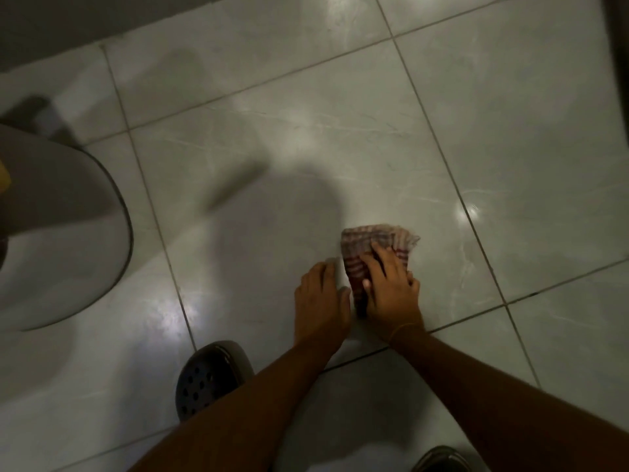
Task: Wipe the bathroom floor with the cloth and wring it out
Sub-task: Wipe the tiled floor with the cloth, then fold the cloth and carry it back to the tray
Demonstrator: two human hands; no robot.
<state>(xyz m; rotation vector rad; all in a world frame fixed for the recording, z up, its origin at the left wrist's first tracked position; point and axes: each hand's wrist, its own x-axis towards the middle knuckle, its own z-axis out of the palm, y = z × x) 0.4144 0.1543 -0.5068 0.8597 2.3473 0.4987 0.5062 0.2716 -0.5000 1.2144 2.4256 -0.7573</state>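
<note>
A red-and-white checked cloth [371,241] lies bunched on the glossy grey floor tiles [306,148]. My right hand [388,287] presses flat on the near part of the cloth, fingers spread over it. My left hand [320,298] rests palm down on the bare tile just left of the cloth, its fingertips close to the cloth's edge. Part of the cloth is hidden under my right hand.
A pale rounded fixture [61,240] bulges in from the left edge. A dark perforated clog [207,376] stands near my left forearm, and another shoe [442,459] shows at the bottom. A wall base [102,15] runs along the top left.
</note>
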